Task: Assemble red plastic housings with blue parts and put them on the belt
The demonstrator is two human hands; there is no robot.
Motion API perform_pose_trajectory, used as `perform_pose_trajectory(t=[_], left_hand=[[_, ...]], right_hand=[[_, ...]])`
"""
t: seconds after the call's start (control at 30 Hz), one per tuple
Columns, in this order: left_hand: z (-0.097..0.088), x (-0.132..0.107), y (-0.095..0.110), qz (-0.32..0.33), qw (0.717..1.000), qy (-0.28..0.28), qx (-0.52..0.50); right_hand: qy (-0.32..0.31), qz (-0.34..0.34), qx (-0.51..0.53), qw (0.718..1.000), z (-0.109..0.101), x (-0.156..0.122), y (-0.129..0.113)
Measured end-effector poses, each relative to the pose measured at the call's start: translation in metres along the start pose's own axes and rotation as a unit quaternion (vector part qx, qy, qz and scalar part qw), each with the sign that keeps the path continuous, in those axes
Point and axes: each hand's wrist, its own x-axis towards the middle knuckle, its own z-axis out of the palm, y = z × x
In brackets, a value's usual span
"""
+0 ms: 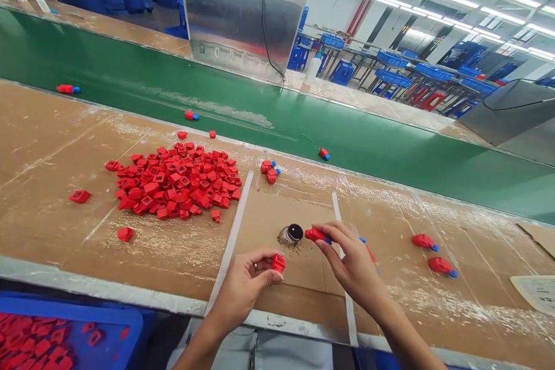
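Observation:
Between thumb and fingers, my left hand (pixel 247 280) holds a red plastic block (pixel 278 263) with a square opening facing up. My right hand (pixel 349 254) pinches a red-and-blue plastic piece (pixel 316 235), red end pointing left, its blue end partly covered by my fingers. Just left of that piece stands a small glass jar (pixel 288 235) with a dark top, dark specks scattered round its base. Partly hidden behind my right hand lies another red-and-blue piece (pixel 370 251). Two red-and-blue pieces (pixel 269 171) sit together beyond the jar.
A large heap of red blocks (pixel 177 182) covers the table's left part. Several red-and-blue pieces lie on the green conveyor belt (pixel 260 113); two more (pixel 440 266) rest at right. A blue crate (pixel 117 318) of red parts stands lower left. A metal panel (pixel 243 17) rises behind the belt.

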Motion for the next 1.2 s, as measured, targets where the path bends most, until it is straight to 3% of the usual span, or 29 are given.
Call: perform_pose_trajectory(t=[0.47, 1.2], left_hand=[[0.0024, -0.0077, -0.0026, 0.032, 0.994, -0.033, 0.101], [0.0031, -0.0090, -0.0002, 0.020, 0.994, -0.049, 0.094]], right_hand=[[0.003, -0.050, -0.067, 0.996, 0.0028, 0.0046, -0.0025], [0.001, -0.068, -0.102, 0.992, 0.0033, 0.0048, -0.0073]])
